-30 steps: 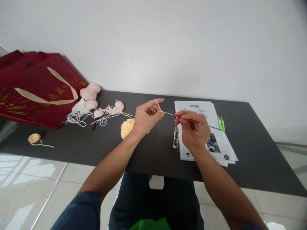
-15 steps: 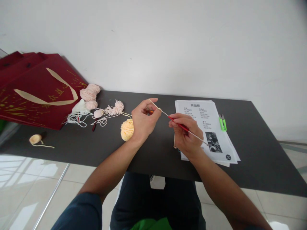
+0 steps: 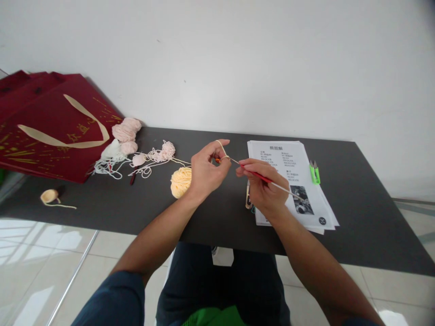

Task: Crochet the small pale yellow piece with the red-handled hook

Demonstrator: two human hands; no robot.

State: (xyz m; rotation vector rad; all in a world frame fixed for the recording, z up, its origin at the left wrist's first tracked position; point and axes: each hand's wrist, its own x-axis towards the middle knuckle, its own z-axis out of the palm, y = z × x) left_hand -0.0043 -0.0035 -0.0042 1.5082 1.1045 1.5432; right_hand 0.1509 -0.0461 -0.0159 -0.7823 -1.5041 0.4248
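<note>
My left hand (image 3: 210,170) is closed above the table, with pale yellow yarn (image 3: 222,147) looped over its raised index finger and pinched near the thumb. A small orange bit (image 3: 218,160) shows inside the curled fingers; its kind I cannot make out. In my right hand (image 3: 268,185) is a crochet hook (image 3: 261,176) with a red grip and metal shaft, held like a pen. The hook's tip points left and meets the yarn at my left fingertips. Just behind my left wrist lies a yellow yarn ball (image 3: 181,182), partly hidden by the arm.
Printed sheets (image 3: 311,213) lie under and beyond my right hand, with green thread snips (image 3: 315,172) at their right edge. Pink yarn (image 3: 126,130), loose strands and a dark red tool (image 3: 132,178) lie left. A red bag (image 3: 50,122) and a small crocheted cup (image 3: 49,196) are farther left.
My left hand has moved slightly right, nearer my right hand. The hook has drawn in toward the left fingertips, and the yarn now loops round the index finger instead of stretching toward the hook.
</note>
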